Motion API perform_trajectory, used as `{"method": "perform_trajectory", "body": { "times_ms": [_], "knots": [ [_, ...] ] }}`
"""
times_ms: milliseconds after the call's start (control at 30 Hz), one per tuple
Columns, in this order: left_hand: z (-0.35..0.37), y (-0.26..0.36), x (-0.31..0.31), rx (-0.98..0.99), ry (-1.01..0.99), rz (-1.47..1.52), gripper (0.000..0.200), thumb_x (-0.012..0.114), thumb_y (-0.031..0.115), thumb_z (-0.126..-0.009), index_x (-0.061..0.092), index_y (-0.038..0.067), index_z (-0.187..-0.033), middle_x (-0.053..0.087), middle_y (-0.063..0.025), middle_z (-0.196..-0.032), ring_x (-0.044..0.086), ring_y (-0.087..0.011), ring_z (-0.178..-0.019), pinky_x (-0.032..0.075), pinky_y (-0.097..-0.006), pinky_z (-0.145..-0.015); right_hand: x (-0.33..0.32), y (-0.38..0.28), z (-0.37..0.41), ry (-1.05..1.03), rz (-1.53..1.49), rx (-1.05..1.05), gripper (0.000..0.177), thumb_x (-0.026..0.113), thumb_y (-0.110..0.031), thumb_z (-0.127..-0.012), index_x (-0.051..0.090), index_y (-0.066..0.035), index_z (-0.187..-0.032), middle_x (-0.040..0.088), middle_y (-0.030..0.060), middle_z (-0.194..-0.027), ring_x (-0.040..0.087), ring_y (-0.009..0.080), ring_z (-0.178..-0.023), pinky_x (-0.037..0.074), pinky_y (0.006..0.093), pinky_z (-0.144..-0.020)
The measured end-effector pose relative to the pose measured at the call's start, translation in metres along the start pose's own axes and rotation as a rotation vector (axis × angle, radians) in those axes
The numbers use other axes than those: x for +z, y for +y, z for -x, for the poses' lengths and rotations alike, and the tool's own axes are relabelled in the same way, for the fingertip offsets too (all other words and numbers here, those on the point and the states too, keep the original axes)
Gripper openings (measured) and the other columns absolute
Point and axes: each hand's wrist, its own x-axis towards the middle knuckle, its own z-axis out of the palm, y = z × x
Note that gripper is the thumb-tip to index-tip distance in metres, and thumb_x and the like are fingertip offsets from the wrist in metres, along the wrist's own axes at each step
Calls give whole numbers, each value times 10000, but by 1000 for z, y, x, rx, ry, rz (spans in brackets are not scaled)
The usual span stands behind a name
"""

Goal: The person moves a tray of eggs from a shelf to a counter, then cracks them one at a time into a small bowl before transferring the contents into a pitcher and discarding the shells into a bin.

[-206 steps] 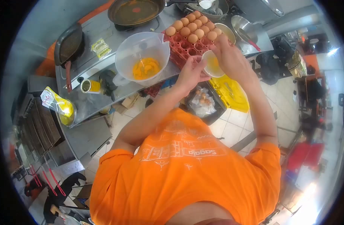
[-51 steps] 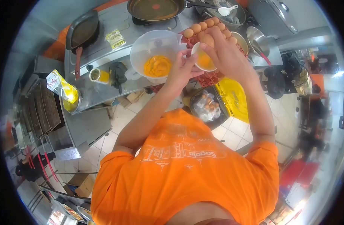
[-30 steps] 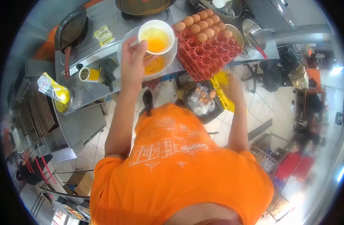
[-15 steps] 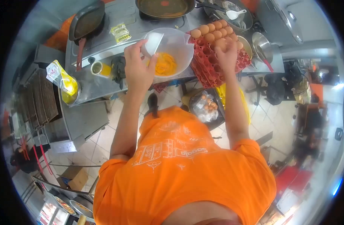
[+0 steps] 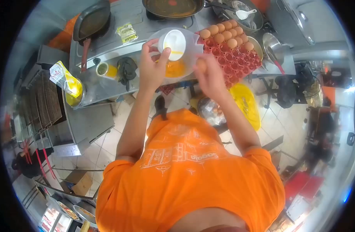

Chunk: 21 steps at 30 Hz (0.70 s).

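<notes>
My left hand [image 5: 153,69] is closed round the rim of a small white cup [image 5: 177,35], tilted so that its inside faces me, with a yellow streak in it. Beneath the cup is a translucent plastic bowl [image 5: 192,46] holding orange-yellow beaten egg or yolks [image 5: 175,70]. Just right of that bowl, my right hand [image 5: 213,77] has its fingers wrapped round a brown egg [image 5: 201,65]. Beside it lies a red egg tray [image 5: 232,62], whose far rows carry several brown eggs [image 5: 219,37]; its nearer cells hold none.
Two pans, a dark grill pan [image 5: 93,24] and a round frying pan [image 5: 173,11], sit at the back. Nearer are a yellow packet [image 5: 126,33], a jar [image 5: 106,70] and a yellow pouch [image 5: 69,83]. Metal bowls [image 5: 272,45] stand right. Below is a bag of eggshells [image 5: 210,111].
My right hand has left the egg tray with an egg and moved left to the plastic bowl. The white cup has turned so its inside shows.
</notes>
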Motion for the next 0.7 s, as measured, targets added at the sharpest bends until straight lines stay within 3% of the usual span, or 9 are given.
{"method": "perform_trajectory", "body": {
  "times_ms": [33,100,167,233,333,433,567,633,700],
  "knots": [
    [0,-2,3,-81,-34,126,483,679,237,-947,460,14,-1314,533,-140,-1167,659,-235,-1002,586,-335,-842,-9,-3,-4,63,-319,75,340,594,-118,-969,481,-87,-1288,578,127,-1169,614,182,-968,506,337,-862],
    [4,6,17,-167,-93,225,465,650,244,-967,448,29,-1327,543,-133,-1184,655,-233,-1026,582,-355,-875,-30,-14,-14,21,-356,157,326,583,-107,-972,461,-55,-1270,586,147,-1185,599,201,-1053,490,346,-914],
    [11,14,32,-257,-166,322,447,621,252,-988,436,45,-1339,553,-125,-1201,650,-231,-1050,579,-375,-908,-50,-35,-25,3,-161,23,323,585,-99,-969,461,-24,-1258,595,157,-1196,589,229,-1102,473,344,-949],
    [15,19,46,-351,-274,448,439,579,262,-1010,415,45,-1355,549,-127,-1234,646,-237,-1075,579,-389,-912,-66,-37,-32,-29,-64,23,331,582,-98,-964,457,2,-1254,603,172,-1203,595,284,-1123,473,359,-954],
    [20,15,65,-371,-335,524,437,565,258,-1018,403,41,-1361,543,-123,-1257,641,-236,-1087,577,-398,-917,-79,-34,-40,-65,159,-139,362,603,-211,-970,472,-36,-1258,645,193,-1035,645,338,-966,490,390,-833],
    [27,13,78,-364,-398,520,424,549,261,-1028,400,42,-1359,541,-120,-1262,641,-229,-1088,577,-396,-911,-93,-33,-39,-164,250,46,370,607,-254,-972,473,-38,-1240,659,201,-987,656,375,-928,494,417,-791],
    [34,7,96,-386,-449,475,422,535,274,-1035,395,44,-1360,542,-123,-1262,641,-223,-1089,578,-394,-912,-109,-41,-35,-170,372,66,380,595,-299,-979,474,-50,-1239,664,214,-979,646,414,-909,494,454,-765],
    [36,5,103,-419,-502,464,422,528,278,-1038,390,35,-1355,542,-125,-1262,639,-223,-1100,578,-394,-917,-116,-56,-34,-245,567,198,376,583,-319,-984,480,-62,-1238,661,221,-988,622,446,-932,491,484,-762],
    [37,-1,110,-435,-524,459,422,526,277,-1038,389,30,-1352,542,-127,-1262,636,-225,-1111,576,-397,-924,-120,-55,-28,-215,612,145,359,584,-315,-979,474,-55,-1200,659,236,-948,633,450,-887,494,498,-725]
  ]
}}
